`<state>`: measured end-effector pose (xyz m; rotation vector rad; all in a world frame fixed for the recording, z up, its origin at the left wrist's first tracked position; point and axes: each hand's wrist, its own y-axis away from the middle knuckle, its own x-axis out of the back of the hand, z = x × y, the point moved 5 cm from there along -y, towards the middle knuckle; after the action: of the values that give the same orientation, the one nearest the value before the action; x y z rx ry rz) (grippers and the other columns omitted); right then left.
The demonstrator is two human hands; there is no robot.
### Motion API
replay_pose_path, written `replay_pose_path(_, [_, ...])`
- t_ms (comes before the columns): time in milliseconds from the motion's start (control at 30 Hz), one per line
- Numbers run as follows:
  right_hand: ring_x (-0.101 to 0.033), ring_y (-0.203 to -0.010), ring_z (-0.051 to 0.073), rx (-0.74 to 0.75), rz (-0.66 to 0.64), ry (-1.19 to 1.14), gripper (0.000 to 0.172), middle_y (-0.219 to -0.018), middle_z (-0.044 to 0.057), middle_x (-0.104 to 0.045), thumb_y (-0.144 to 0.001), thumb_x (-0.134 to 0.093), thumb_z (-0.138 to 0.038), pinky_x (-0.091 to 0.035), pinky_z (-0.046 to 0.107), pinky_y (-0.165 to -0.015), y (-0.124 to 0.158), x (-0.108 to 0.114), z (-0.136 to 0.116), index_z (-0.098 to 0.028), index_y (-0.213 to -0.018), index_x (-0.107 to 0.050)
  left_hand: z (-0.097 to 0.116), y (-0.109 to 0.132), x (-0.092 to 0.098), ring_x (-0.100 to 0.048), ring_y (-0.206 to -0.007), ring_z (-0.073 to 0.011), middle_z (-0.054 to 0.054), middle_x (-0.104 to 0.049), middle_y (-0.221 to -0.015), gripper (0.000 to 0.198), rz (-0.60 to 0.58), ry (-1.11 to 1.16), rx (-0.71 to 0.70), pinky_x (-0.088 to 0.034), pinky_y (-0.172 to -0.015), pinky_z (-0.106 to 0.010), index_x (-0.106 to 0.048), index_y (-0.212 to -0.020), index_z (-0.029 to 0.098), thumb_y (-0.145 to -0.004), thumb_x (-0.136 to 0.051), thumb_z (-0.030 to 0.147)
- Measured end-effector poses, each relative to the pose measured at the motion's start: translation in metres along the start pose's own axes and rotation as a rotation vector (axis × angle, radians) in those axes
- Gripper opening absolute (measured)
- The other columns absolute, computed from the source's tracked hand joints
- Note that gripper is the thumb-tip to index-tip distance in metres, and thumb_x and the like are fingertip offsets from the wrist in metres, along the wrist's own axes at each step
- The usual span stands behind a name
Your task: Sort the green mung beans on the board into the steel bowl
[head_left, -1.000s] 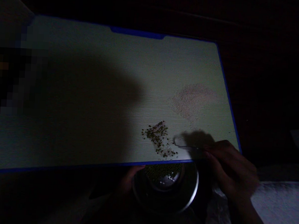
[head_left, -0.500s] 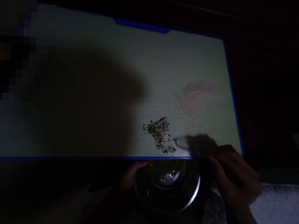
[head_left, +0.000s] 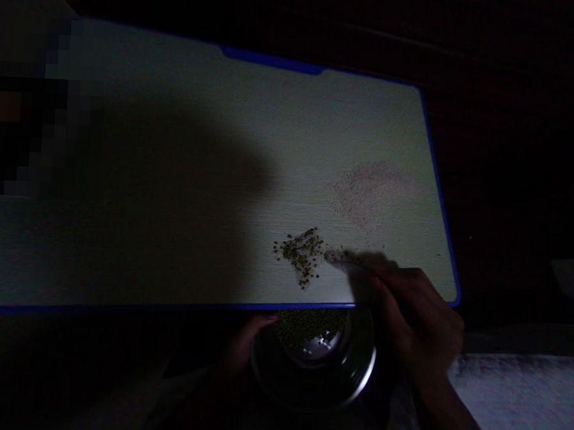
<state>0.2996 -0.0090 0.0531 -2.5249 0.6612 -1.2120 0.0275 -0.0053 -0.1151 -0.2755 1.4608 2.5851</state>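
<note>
A pale board [head_left: 291, 125] with a blue rim bears a small pile of green beans [head_left: 302, 251] near its front edge and a spread of pale grains [head_left: 372, 187] farther back. My right hand [head_left: 421, 318] pinches a thin spoon-like tool [head_left: 346, 265], whose tip lies on the board just right of the green pile. Below the front edge is a shiny metal bowl [head_left: 362, 382] with many green beans inside. My left hand [head_left: 249, 338] grips the bowl's left side, partly hidden by the board and the dark.
A broad shadow covers the board's left half. At the left edge is a blurred, pixelated patch [head_left: 12, 136]. A light textured surface [head_left: 522, 400] lies at the lower right; dark wood-like surface [head_left: 513, 124] surrounds the board's back and right.
My right hand and the tool have moved left and slightly up. Beans near the front edge are fewer, and some now lie along the tool's far side. The view has shifted slightly.
</note>
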Motion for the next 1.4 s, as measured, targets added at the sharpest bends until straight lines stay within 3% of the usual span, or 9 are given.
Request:
replay_pose_path(133, [-0.071,-0.085,0.014,-0.072,0.099,0.076,0.024,-0.098,-0.002,-0.077,-0.088,-0.070,-0.017,-0.056,0.030,-0.074,-0.016,0.015,0.013,-0.028,-0.109,-0.073,-0.011,-0.013,-0.005,-0.059,-0.130,-0.0354,-0.012,-0.070,-0.130,0.050,-0.122,0.086,0.090,-0.037,-0.119,-0.047,-0.074,-0.115,0.016,-0.067,-0.086,0.026])
replay_pose_path(233, [-0.071,-0.086,0.015,-0.082,0.133,0.145,0.022,-0.099,-0.001,-0.077,-0.090,-0.069,-0.020,-0.057,0.030,-0.076,-0.029,0.022,0.021,-0.029,-0.110,-0.073,0.000,-0.005,-0.021,-0.065,-0.121,-0.0341,-0.012,-0.073,-0.124,0.038,-0.069,0.232,0.171,-0.043,-0.114,-0.047,-0.076,-0.110,0.015,-0.074,-0.080,0.025])
replay_pose_path(433, [-0.072,-0.089,0.016,0.001,0.038,0.211,0.022,-0.103,0.001,-0.077,-0.093,-0.062,-0.022,-0.056,0.032,-0.081,-0.052,0.012,0.030,-0.028,-0.112,-0.072,0.030,0.015,-0.059,-0.076,-0.076,-0.0228,-0.008,-0.079,-0.083,0.018,0.076,0.456,0.368,-0.061,-0.070,-0.031,-0.076,-0.078,0.012,-0.089,-0.063,0.017])
replay_pose_path(600, [-0.072,-0.094,0.018,0.067,0.014,0.196,0.025,-0.106,0.003,-0.077,-0.094,-0.059,-0.020,-0.056,0.034,-0.085,-0.059,0.004,0.026,-0.028,-0.115,-0.070,0.034,0.012,-0.056,-0.074,-0.071,-0.0219,-0.008,-0.077,-0.075,0.025,0.162,0.407,0.316,-0.053,-0.103,-0.043,-0.073,-0.068,0.012,-0.089,-0.060,0.008])
replay_pose_path(767, [-0.071,-0.096,0.016,0.105,-0.067,0.112,0.027,-0.106,0.002,-0.077,-0.092,-0.060,-0.016,-0.056,0.033,-0.087,-0.048,0.002,0.017,-0.027,-0.115,-0.070,0.032,0.019,-0.065,-0.076,-0.073,-0.0235,-0.012,-0.078,-0.083,0.025,0.127,0.520,0.369,-0.062,-0.068,-0.030,-0.075,-0.075,0.009,-0.092,-0.057,0.010])
replay_pose_path(900, [-0.071,-0.091,0.017,0.007,0.048,0.129,0.021,-0.102,0.001,-0.077,-0.091,-0.064,-0.019,-0.055,0.033,-0.082,-0.039,0.022,0.025,-0.028,-0.109,-0.072,0.035,0.022,-0.078,-0.074,-0.063,-0.0247,-0.010,-0.075,-0.068,0.028,0.053,0.614,0.427,-0.061,-0.057,-0.030,-0.073,-0.065,0.009,-0.089,-0.058,0.008])
replay_pose_path(1100, [-0.070,-0.097,0.019,-0.205,0.211,0.192,0.021,-0.106,0.004,-0.074,-0.094,-0.062,-0.027,-0.054,0.034,-0.085,-0.040,0.062,0.057,-0.026,-0.113,-0.071,0.031,0.015,-0.067,-0.076,-0.077,-0.0225,-0.006,-0.078,-0.079,0.014,0.156,0.425,0.320,-0.063,-0.071,-0.029,-0.073,-0.074,0.014,-0.085,-0.066,0.010])
replay_pose_path(1233, [-0.069,-0.087,0.018,-0.274,0.081,0.166,0.024,-0.099,0.005,-0.072,-0.098,-0.052,-0.034,-0.054,0.030,-0.071,-0.054,0.075,0.075,-0.023,-0.108,-0.070,0.029,0.014,-0.065,-0.075,-0.076,-0.0216,-0.005,-0.078,-0.080,0.007,0.172,0.359,0.341,-0.061,-0.076,-0.029,-0.075,-0.074,0.017,-0.076,-0.070,0.012])
replay_pose_path(1400, [-0.065,-0.061,0.012,-0.258,-0.396,0.152,0.024,-0.086,0.001,-0.076,-0.093,-0.057,-0.036,-0.046,0.024,-0.057,-0.080,0.050,0.076,-0.023,-0.105,-0.073,0.034,0.013,-0.065,-0.073,-0.077,-0.0223,0.001,-0.072,-0.064,0.017,0.207,0.288,0.223,-0.056,-0.098,-0.036,-0.069,-0.052,0.021,-0.054,-0.066,0.004])
